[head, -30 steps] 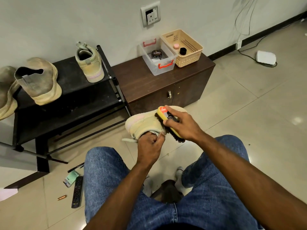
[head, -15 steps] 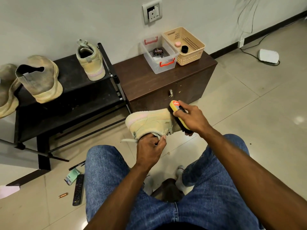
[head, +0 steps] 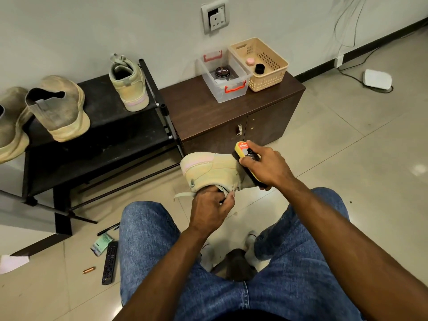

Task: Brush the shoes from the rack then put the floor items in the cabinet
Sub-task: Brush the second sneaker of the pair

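A tan shoe (head: 209,171) with a pink patch is held up in the middle of the frame, above the person's knees. The left hand (head: 212,208) grips it from below, with fingers curled into the shoe's opening. The right hand (head: 266,166) wraps around a yellow brush (head: 245,154), and the dark bristles press on the side of the shoe.

Behind the shoe stands a brown cabinet (head: 208,112) with its doors closed. On top of it sit a clear box (head: 223,76) with red handles and a tan basket (head: 261,63), side by side. A round tin lies in the box.

To the left is a black shoe rack (head: 104,135). The matching tan shoe (head: 129,83) stands on its top shelf, and bigger worn shoes (head: 59,108) sit at the far left.

On the floor at the lower left lie a remote (head: 109,262), a pen (head: 108,228), a small green packet (head: 101,244) and a little copper thing (head: 89,270).
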